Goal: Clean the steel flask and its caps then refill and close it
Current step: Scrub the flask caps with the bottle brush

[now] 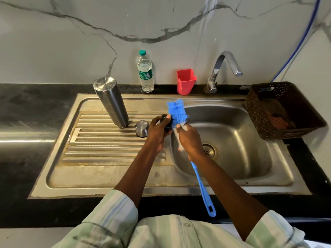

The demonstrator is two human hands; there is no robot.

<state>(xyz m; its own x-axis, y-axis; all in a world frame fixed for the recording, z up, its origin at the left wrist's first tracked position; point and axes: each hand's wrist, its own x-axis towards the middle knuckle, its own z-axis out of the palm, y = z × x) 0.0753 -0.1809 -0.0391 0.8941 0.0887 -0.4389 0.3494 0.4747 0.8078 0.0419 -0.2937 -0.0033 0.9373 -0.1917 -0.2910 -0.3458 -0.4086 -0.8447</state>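
- My left hand [157, 130] sits at the middle of the frame, its fingers curled round a small dark cap [166, 121], over the edge between the draining board and the sink basin [238, 140].
- My right hand [189, 140] grips the bottle brush [176, 111] close to its blue bristles, which press against the cap; the long handle trails toward the lower middle of the frame.
- The steel flask [111, 101] stands upside down on the draining board, left of centre, with the steel outer cap [142, 128] just beside its base and near my left hand.
- Risk, as I judge it: the wet cap could slip from my fingers and drop into the basin if I scrub hard.
- My left wrist could nudge the outer cap, or even tip the upturned flask.
- The water bottle [145, 72] at the wall waits for the refill.
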